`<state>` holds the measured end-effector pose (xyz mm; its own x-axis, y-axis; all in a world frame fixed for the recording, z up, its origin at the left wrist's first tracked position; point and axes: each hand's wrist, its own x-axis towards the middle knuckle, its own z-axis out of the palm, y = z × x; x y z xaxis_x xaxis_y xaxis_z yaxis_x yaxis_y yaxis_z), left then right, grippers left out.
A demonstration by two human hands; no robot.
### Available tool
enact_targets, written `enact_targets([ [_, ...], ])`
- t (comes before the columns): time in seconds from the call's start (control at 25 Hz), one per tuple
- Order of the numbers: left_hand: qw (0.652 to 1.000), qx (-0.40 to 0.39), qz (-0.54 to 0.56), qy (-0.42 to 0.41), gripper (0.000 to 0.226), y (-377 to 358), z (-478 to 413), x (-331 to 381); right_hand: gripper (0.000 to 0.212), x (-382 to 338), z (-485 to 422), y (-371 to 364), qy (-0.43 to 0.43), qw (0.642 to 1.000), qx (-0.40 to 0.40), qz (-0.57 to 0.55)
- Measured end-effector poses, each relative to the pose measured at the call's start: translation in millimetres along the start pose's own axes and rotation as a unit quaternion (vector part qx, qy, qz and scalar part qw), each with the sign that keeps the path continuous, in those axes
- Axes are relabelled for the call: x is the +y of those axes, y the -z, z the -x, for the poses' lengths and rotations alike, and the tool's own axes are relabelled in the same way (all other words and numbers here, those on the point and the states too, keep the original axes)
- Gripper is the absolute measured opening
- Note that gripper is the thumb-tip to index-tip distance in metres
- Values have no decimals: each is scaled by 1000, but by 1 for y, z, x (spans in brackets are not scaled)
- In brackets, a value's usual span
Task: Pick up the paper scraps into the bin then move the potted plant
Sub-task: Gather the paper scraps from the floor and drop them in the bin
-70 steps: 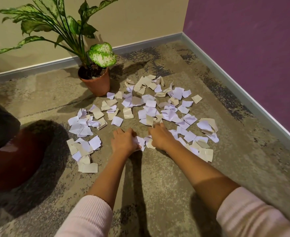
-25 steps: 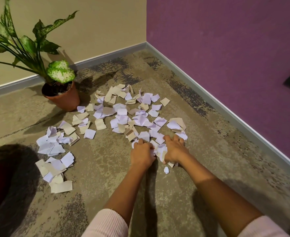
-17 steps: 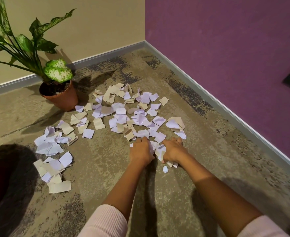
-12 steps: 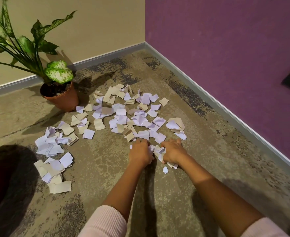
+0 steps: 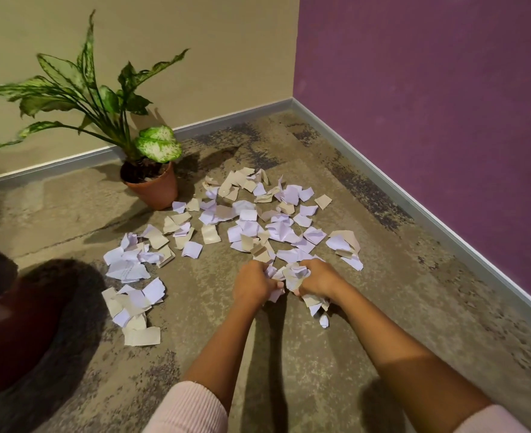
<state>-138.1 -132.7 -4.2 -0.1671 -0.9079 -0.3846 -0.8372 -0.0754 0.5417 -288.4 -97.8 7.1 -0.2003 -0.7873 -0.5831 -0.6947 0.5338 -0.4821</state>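
Only one feed on my end: the head cam, wide-angle, riding on the person's head and tilted forward and down at the floor [image 5: 289,354]. It sits above the arms, so both forearms run up from the bottom edge to the left hand [image 5: 254,284] and right hand [image 5: 318,281] near mid-frame, pretty close in. The paper scraps [image 5: 248,220] spread just past them, with the potted plant [image 5: 153,189] further back on the left. The view faces into the corner where the beige wall [image 5: 195,42] meets the purple wall [image 5: 429,89].
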Motion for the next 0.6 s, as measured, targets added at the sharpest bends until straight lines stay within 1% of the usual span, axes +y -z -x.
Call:
enact_targets([
  [0.08,1000,12,4,7,28,27,-2,-9,66,-24,0,-1,16,1000,-4,-8],
  [0.16,999,30,16,19,27,63,-6,-21,68,-53,-1,-2,32,999,-6,-20],
  [0.4,992,113,16,56,43,172,-8,-59,68,-147,3,-12,72,994,-16,-79],
  [0.52,982,173,47,60,50,211,5,-80,71,-193,11,-24,101,986,-33,-130],
  [0.6,975,199,74,62,51,232,15,-92,72,-222,20,-32,120,983,-37,-136],
])
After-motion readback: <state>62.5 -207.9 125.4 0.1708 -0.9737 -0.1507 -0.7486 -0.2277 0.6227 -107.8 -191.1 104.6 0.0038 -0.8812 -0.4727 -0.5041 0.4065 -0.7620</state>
